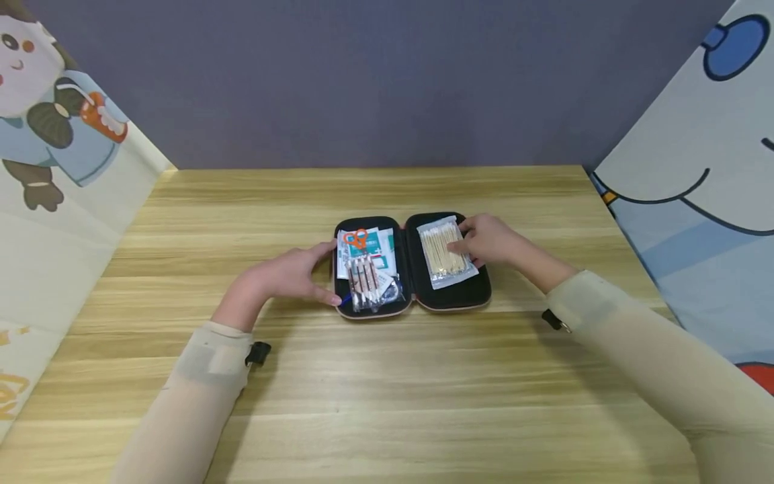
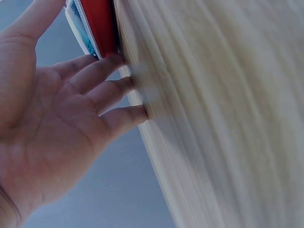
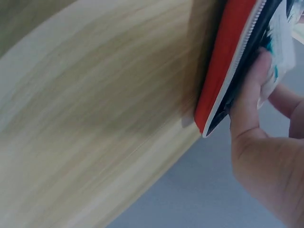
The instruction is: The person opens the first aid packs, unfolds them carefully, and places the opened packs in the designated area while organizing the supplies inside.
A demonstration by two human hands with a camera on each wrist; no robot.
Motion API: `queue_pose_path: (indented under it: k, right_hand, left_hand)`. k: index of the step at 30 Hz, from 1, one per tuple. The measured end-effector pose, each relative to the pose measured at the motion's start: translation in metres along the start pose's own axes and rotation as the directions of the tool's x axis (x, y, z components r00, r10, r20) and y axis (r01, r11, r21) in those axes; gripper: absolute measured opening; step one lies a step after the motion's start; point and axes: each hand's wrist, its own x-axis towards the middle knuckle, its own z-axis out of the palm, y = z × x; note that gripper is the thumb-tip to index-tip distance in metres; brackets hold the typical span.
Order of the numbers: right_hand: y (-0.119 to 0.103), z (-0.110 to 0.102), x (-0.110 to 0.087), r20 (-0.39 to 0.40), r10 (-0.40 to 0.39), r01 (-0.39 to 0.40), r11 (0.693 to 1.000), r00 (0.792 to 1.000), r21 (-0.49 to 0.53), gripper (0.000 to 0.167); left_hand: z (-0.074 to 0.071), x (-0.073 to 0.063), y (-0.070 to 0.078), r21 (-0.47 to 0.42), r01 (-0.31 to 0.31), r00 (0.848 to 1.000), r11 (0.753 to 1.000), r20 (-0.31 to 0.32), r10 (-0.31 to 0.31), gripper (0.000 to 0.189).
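On the table lies an unfolded zip case (image 1: 406,269), black inside and red outside, its two halves side by side. My right hand (image 1: 488,240) pinches a clear pack of cotton swabs (image 1: 443,255) by its right side, over the right half. In the right wrist view, the pack (image 3: 281,52) is between thumb and fingers, beside the case's zipped edge (image 3: 228,71). My left hand (image 1: 289,272) rests against the left half, thumb at the near corner, fingers spread along the outer side. Its palm (image 2: 52,109) holds nothing in the left wrist view.
Inside the left half are orange-handled scissors (image 1: 357,238), green-and-white packets (image 1: 382,243) and a clear bag with several slim brownish items (image 1: 364,274). A dark grey panel (image 1: 381,87) stands behind the wooden table (image 1: 387,396); cartoon-printed walls flank it.
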Motion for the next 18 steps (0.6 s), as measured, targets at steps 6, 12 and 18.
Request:
queue_pose_path:
  k: [6, 12, 18]
  right_hand:
    - [0.006, -0.011, -0.005, -0.052, -0.017, 0.011, 0.992, 0.998, -0.124, 0.071]
    - [0.013, -0.018, -0.007, -0.08, -0.034, 0.022, 0.988, 0.996, -0.15, 0.065]
    - [0.018, -0.019, -0.007, -0.086, -0.025, 0.015, 0.994, 0.996, -0.11, 0.062]
  left_hand:
    - [0.001, 0.001, 0.0, -0.01, -0.006, 1.0, 1.0, -0.001, 0.006, 0.13]
    - [0.001, 0.0, -0.001, -0.007, -0.001, 1.0, 1.0, -0.006, 0.001, 0.129]
    - [0.001, 0.001, 0.0, -0.007, -0.003, 1.0, 1.0, -0.004, 0.003, 0.129]
